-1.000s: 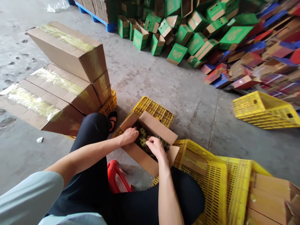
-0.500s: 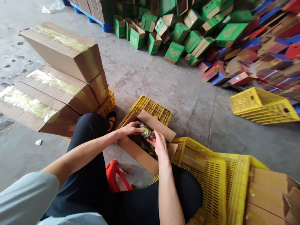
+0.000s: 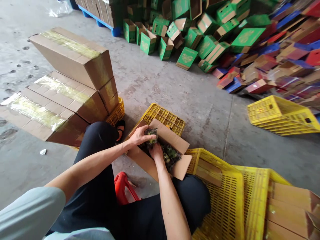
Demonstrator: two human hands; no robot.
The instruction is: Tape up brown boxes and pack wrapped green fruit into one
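An open cardboard box point(image 3: 172, 135) stands in front of me on a yellow plastic crate, its flaps spread. My left hand point(image 3: 142, 136) is closed on a clear plastic packet point(image 3: 151, 135) with green and dark contents, held over the far left part of the box. What the contents are, I cannot make out. My right hand point(image 3: 156, 151) reaches down inside the box just below that packet, its fingers mostly hidden. Several similar dark and green packets point(image 3: 170, 156) lie in the box, to the right of that hand.
Taped cartons point(image 3: 75, 60) are stacked on my left. Yellow crates point(image 3: 222, 186) stand close on my right, with cartons point(image 3: 287, 206) beyond. A red stool point(image 3: 122, 188) is below me. Another yellow crate point(image 3: 277, 115) lies farther right, and green boxes point(image 3: 187, 57) are heaped behind.
My right hand has left the packet and moved left and down into the box. The left hand keeps the packet, shifted slightly left. More packets show at the box's right end.
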